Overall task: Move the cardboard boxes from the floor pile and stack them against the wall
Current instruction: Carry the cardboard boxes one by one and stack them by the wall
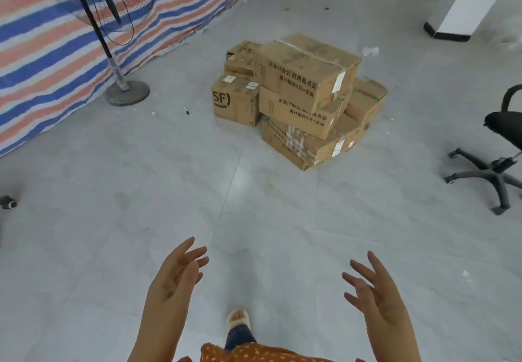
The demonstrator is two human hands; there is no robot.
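With my left hand and right hand both spread and empty, I face the cardboard box pile mid-floor, well apart; its top taped box looks stiff, possibly heavy, best gripped under opposite bottom edges.

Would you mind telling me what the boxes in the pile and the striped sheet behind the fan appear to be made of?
Boxes: brown cardboard, matte, with printed lettering, tape and creased edges. Striped sheet: probably woven plastic tarpaulin, judging by its blue, white and orange bands and slack hang.
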